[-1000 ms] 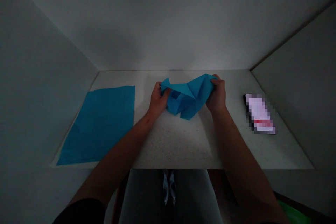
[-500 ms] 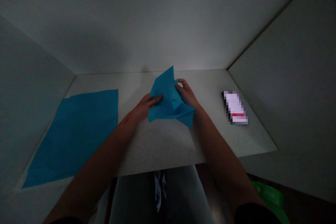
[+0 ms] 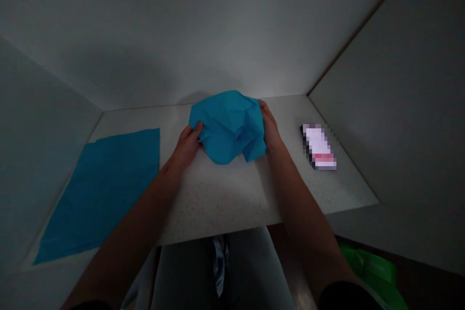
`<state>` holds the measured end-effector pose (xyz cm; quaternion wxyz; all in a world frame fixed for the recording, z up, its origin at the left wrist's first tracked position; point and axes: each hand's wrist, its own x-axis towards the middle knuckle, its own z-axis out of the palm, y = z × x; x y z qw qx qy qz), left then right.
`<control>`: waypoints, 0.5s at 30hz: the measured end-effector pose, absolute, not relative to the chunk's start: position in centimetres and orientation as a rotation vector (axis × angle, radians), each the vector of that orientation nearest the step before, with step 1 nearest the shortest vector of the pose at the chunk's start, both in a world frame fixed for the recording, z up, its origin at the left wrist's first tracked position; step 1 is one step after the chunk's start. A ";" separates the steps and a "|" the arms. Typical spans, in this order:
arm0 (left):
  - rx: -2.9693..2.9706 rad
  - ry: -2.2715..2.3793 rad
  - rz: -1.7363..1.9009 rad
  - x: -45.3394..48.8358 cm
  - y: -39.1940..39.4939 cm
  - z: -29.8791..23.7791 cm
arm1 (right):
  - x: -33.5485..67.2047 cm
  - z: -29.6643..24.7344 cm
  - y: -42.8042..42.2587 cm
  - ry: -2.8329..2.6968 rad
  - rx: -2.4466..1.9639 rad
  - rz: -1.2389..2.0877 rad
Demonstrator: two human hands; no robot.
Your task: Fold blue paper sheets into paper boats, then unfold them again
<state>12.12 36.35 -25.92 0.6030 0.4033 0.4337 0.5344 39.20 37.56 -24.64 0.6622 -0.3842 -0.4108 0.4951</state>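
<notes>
Between my two hands is a crumpled blue sheet, thin and creased, spread above the middle of the white table; whether it is paper or cloth I cannot tell. My left hand grips its left edge, thumb on top and fingers behind. At the right edge, my right hand is closed on the sheet, with most of its fingers hidden behind it. Flat on the left of the table lies a larger blue sheet, or a stack of them, partly covered by my left forearm.
A phone with a lit, pixelated screen lies on the right of the white table. Pale walls close in the back and both sides. Below the front edge are my legs, and a green plastic object stands at the lower right.
The crumpled sheet has been spread wider between my hands. My left hand has moved left and my right hand slightly right. The flat blue sheet still lies on the table.
</notes>
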 end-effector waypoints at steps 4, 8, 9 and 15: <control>0.958 1.090 1.298 12.8 35.8 -25.6 | 38.6 -24.7 37.8 -0.925 -0.891 1.023; 1.064 1.285 1.351 12.7 34.6 -24.8 | 37.8 -24.5 38.0 -0.852 -0.892 0.980; 1.105 1.346 1.354 12.4 34.1 -24.4 | 37.6 -24.3 37.9 -0.840 -0.896 0.983; 1.165 1.413 1.428 10.4 30.2 -20.4 | 34.9 -22.1 32.1 -0.705 -0.879 1.189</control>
